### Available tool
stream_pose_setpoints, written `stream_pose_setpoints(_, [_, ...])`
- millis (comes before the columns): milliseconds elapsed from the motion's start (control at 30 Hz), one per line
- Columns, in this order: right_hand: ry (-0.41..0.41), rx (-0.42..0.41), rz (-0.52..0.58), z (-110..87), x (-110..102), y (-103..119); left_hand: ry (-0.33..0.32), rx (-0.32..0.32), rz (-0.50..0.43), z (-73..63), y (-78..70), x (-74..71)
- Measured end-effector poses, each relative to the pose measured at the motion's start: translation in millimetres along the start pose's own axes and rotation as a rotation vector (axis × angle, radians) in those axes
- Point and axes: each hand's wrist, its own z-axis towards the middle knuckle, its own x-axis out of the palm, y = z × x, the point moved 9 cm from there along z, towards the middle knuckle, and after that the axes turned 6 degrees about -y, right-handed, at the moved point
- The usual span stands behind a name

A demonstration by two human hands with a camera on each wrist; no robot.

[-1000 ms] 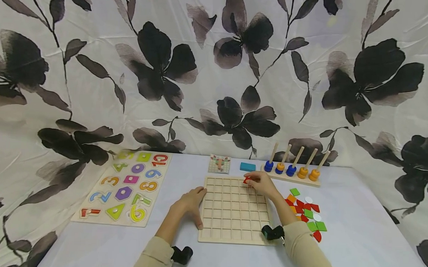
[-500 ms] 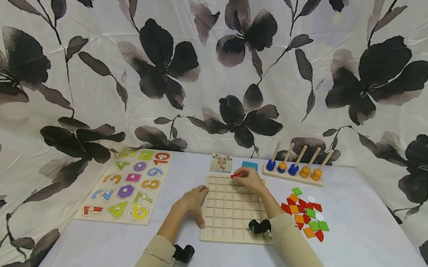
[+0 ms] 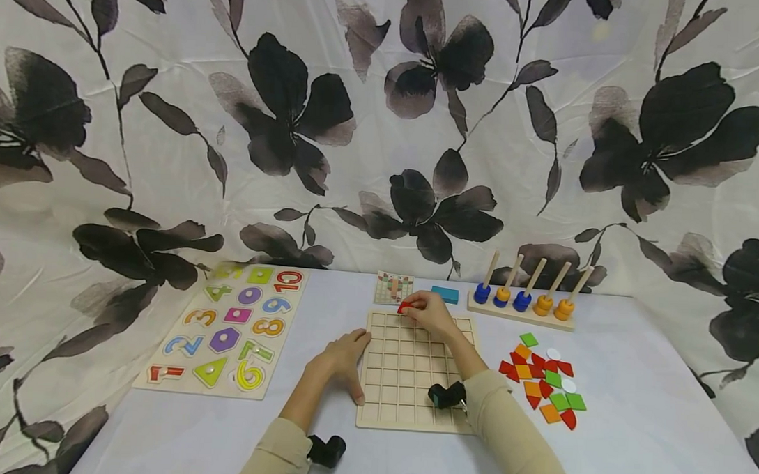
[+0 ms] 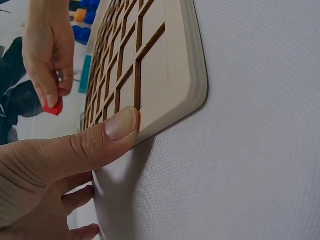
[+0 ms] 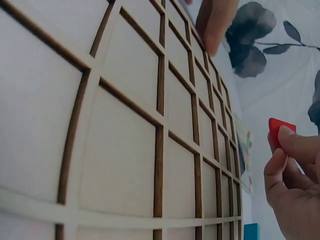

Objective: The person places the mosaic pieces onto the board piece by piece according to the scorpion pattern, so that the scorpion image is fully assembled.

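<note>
Small red tile (image 3: pixel 404 307) above the far edge of the flat, empty wooden grid board (image 3: pixel 406 377).

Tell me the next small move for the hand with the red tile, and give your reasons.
Probably lower the red tile into a cell at the grid board's far edge. The right hand pinches the tile just above that edge, every visible cell is empty, and the left hand rests against the board's left side, steadying it.

The number puzzle board (image 3: pixel 225 333) shows numerals 1–10.
</note>
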Motion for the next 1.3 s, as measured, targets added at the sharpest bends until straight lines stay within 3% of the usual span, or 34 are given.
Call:
stream_pose_setpoints(267, [0.058,-0.074,-0.122,6.7,13.8,9.3,-0.004,0.002,-0.012,-2.0,-2.6,-3.0])
stream_pose_setpoints(433, [0.138,-0.141,-0.281,9.7,25.4,13.5,0.003,0.003,-0.017,-2.6,-3.4,-3.3])
stream_pose_setpoints(533, [0.141,-0.152,-0.346,12.2,28.0,14.7,0.004,0.004,-0.019,-2.7,-3.3,-3.1])
stream_pose_setpoints(733, [0.108,-0.156,-0.384,16.5,30.0,14.0,0.004,0.003,-0.021,-3.4,-3.4,-2.8])
stream_pose_setpoints(1033, [0.165,-0.157,-0.438,12.6,38.3,11.2,0.009,0.007,-0.021,-3.8,-2.6,-2.1])
stream_pose_setpoints(1300, [0.165,-0.150,-0.457,0.3,26.7,13.2,0.001,0.002,-0.028,-3.3,-1.6,-0.5])
